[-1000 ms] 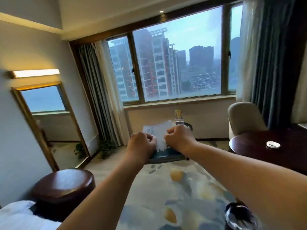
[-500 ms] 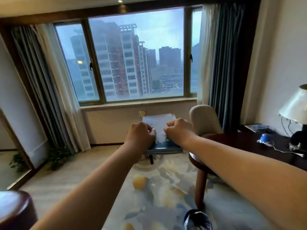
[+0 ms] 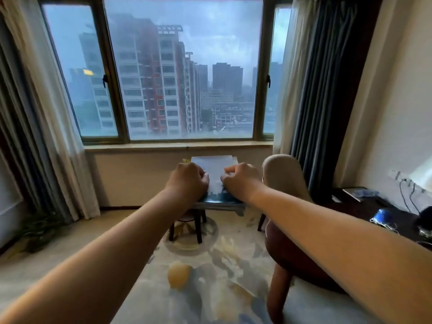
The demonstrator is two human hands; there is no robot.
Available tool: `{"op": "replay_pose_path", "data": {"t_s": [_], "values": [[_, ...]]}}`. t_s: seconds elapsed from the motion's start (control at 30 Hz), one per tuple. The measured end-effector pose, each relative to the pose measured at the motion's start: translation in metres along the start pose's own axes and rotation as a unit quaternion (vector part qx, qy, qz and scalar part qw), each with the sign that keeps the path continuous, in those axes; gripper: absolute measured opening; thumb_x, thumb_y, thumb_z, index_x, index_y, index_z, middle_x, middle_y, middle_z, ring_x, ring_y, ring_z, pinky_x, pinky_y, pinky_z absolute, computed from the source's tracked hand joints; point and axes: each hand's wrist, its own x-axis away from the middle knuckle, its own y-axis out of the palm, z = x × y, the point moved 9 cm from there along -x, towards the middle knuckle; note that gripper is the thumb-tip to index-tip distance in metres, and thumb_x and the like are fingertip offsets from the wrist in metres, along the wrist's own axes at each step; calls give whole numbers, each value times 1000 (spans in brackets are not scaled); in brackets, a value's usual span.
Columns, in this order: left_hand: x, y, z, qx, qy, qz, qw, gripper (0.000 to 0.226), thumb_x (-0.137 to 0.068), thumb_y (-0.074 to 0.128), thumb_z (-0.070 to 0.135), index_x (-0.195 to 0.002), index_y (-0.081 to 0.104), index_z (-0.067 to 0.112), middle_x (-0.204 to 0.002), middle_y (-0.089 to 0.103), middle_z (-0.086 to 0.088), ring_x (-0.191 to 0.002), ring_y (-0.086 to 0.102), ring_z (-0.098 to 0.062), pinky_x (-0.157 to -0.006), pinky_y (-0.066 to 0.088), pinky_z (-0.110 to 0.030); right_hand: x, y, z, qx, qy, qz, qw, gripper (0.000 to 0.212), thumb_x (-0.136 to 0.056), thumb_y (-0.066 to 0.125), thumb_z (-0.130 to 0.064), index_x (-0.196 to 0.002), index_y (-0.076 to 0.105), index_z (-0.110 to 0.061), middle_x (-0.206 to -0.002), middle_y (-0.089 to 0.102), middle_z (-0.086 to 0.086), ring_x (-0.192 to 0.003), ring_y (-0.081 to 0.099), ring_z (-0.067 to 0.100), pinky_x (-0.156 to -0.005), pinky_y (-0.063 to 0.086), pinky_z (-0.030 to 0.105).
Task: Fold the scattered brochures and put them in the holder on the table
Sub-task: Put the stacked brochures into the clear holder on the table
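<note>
before a wide window, patterned carpet below, left hand and right hand gripping a brochure

The person stretches both arms forward and holds a brochure in the air, the left hand and the right hand closed on its two sides. The paper is white on top and dark blue at the bottom edge. Behind it is a big window with curtains, a beige chair stands at the right, and a dark round table is under the right forearm.
</note>
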Motion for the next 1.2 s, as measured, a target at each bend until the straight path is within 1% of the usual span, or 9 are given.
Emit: {"op": "replay_pose_path", "data": {"t_s": [0.07, 0.17, 0.37, 0.53, 0.67, 0.8, 0.93, 1.1, 1.2], "values": [[-33, 3, -14, -8, -4, 14, 1000, 26, -97, 62, 29, -95, 80, 11, -98, 76, -13, -88, 68, -28, -80, 50, -29, -33, 8, -1, 8, 4, 6, 1000, 35, -95, 58, -29, -117, 76, -8, -122, 72, 10, -108, 64, 26, -89, 48, 31], [-79, 17, -40, -9, -14, 7, 1000, 27, -97, 61, 30, -94, 80, 11, -99, 77, -12, -85, 64, -26, -76, 42, -26, -86, 28, 1, 10, 4, -2, 1000, 36, -94, 60, -30, -117, 75, -7, -120, 73, 10, -109, 66, 27, -88, 51, 33], [-190, 53, -93, -24, -19, -9, 999, 26, -97, 62, 28, -94, 80, 9, -98, 77, -15, -90, 70, -31, -86, 57, -36, -202, 78, 20, -20, 10, -9, 1000, 34, -95, 60, -27, -116, 75, -4, -118, 73, 13, -107, 66, 26, -82, 51, 30], [-298, 91, -130, -39, -31, -9, 999, 26, -98, 60, 28, -95, 78, 9, -93, 76, -13, -88, 70, -31, -85, 58, -37, -318, 109, 47, -47, -2, 4, 999, 33, -96, 58, -22, -114, 74, 2, -115, 73, 17, -107, 67, 29, -96, 55, 38], [-377, 119, -157, -35, -52, -21, 998, 26, -99, 59, 28, -99, 77, 9, -97, 75, -12, -90, 69, -29, -88, 58, -37, -406, 137, 60, -52, 4, -14, 999, 29, -95, 57, -20, -105, 76, -1, -101, 74, 14, -96, 69, 28, -92, 58, 45], [-452, 138, -193, -36, -68, -19, 997, 26, -100, 57, 28, -100, 75, 9, -96, 74, -11, -88, 68, -27, -85, 56, -34, -491, 163, 64, -50, -4, -14, 999, 30, -94, 58, -19, -109, 76, 0, -108, 75, 16, -100, 69, 28, -93, 57, 41], [-527, 157, -233, -48, -65, -31, 996, 26, -100, 57, 28, -103, 75, 9, -98, 74, -13, -87, 69, -28, -87, 59, -40, -570, 202, 71, -56, 2, -21, 998, 28, -92, 57, -19, -102, 77, -2, -106, 75, 17, -98, 69, 29, -91, 58, 41], [-631, 185, -302, -66, -49, -32, 996, 29, -101, 56, 29, -110, 75, 10, -107, 74, -16, -95, 69, -33, -89, 57, -40, -676, 260, 76, -61, 20, -14, 998, 32, -92, 57, -20, -111, 75, -2, -121, 69, 19, -111, 65, 33, -100, 54, 42], [-688, 200, -341, -64, -44, -41, 996, 31, -102, 53, 29, -113, 74, 10, -110, 73, -16, -97, 68, -33, -89, 57, -40, -740, 293, 76, -56, 36, -18, 998, 31, -92, 57, -21, -112, 74, -5, -126, 66, 17, -111, 64, 32, -102, 52, 38]]}}
